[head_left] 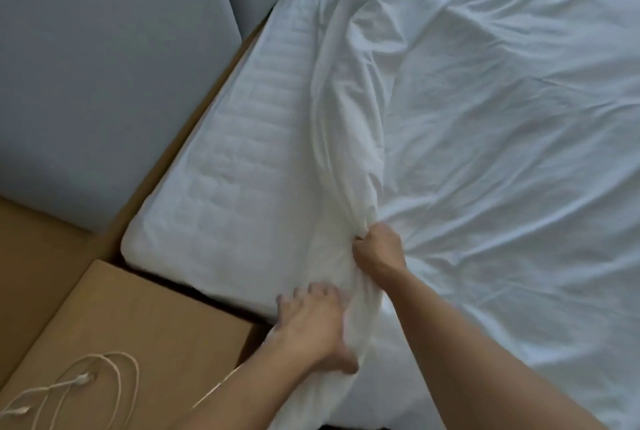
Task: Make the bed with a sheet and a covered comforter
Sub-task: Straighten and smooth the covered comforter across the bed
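The sheet (485,117) covers the right part of the bed (162,249). Its left margin is gathered into a ridge whose long axis runs from the near edge toward the headboard (86,65). Left of the ridge the quilted mattress pad (235,152) lies bare — probably the direction of the next pull. The right hand (379,249) has its fingers clamped on the ridge. The left hand (311,322) — nearer the bare side — rests just beside it, fingers apart and straight.
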A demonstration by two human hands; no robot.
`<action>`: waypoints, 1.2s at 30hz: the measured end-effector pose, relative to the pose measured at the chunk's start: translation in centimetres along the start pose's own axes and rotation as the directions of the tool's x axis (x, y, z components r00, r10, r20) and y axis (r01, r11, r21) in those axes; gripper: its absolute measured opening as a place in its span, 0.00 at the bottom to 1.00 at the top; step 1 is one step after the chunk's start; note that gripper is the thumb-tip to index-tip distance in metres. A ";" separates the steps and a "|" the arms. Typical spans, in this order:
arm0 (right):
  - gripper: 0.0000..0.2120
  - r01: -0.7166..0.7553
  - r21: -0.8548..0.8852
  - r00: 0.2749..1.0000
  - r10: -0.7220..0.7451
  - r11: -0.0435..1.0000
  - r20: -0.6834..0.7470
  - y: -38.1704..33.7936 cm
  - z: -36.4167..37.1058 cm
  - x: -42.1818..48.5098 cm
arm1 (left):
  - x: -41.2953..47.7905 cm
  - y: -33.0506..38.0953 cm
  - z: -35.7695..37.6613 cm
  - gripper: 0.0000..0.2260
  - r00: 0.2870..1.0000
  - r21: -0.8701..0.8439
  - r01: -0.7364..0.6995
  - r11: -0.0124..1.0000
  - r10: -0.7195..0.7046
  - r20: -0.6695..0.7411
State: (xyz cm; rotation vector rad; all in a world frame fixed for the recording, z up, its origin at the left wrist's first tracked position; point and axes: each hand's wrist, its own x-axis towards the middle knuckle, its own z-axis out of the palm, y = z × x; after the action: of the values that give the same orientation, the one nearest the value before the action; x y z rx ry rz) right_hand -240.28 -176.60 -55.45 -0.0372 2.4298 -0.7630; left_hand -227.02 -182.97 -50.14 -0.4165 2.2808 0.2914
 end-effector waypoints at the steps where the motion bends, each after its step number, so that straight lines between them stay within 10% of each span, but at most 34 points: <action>1: 0.15 -0.029 0.075 0.997 0.034 0.997 -0.069 1.9 -1.6 -0.3 | -0.1 0.0 0.2 0.44 0.997 -0.006 0.049 0.999 -0.048 0.064; 4: 0.13 -0.127 0.293 0.958 0.194 0.947 -0.212 8.1 -6.4 -1.2 | -1.0 4.5 2.3 0.48 0.972 -0.153 0.012 0.988 0.024 0.234; 9: 0.14 -0.172 0.434 0.878 0.338 0.884 -0.339 19.9 -15.4 -1.1 | -3.3 22.9 8.9 0.36 0.989 -0.284 -0.145 0.948 0.129 -0.074; 16: 0.37 -0.235 0.299 0.942 0.292 0.925 -0.163 32.5 -17.9 -1.7 | -2.7 40.6 18.9 0.40 0.976 -0.233 -0.197 0.952 0.214 0.050; 19: 0.30 -0.146 0.128 0.960 0.172 0.981 -0.222 35.7 -17.0 -3.2 | -3.8 39.7 17.8 0.29 0.928 -0.270 -0.320 0.908 0.358 0.103; 21: 0.27 -0.131 0.177 0.931 0.183 0.975 -0.316 38.1 -18.4 -3.7 | -3.3 35.8 14.6 0.13 0.927 -0.311 -0.351 0.883 0.280 -0.249; 23: 0.26 -0.160 0.243 0.904 0.241 0.957 -0.353 40.3 -19.7 -4.1 | -0.7 30.1 10.8 0.19 0.782 -0.381 -0.186 0.906 -0.099 -0.616; 25: 0.26 -0.223 0.259 0.901 0.300 0.940 -0.313 42.0 -19.8 -4.5 | 1.9 25.5 8.5 0.41 0.780 -0.541 0.088 0.837 -0.395 -0.485; 28: 0.28 -0.301 0.228 0.908 0.352 0.926 -0.227 42.1 -19.6 -4.6 | 4.7 23.7 9.6 0.47 0.912 -0.759 0.157 0.632 -0.388 -0.134; 33: 0.41 -0.169 0.132 0.902 0.207 0.977 -0.378 35.4 -18.5 -3.1 | 6.7 22.3 13.3 0.40 0.931 -0.747 0.062 0.662 -0.308 -0.195; 36: 0.22 -0.212 0.146 0.911 0.249 0.966 -0.330 33.9 -18.0 -1.3 | 8.4 21.0 11.2 0.57 0.952 -0.706 0.056 0.706 -0.252 -0.176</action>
State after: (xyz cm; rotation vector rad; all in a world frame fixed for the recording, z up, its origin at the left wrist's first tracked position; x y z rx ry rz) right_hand -244.14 -138.80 -60.81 0.4571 2.6503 -0.8459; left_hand -232.99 -161.65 -62.20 -1.0885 2.2938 1.0864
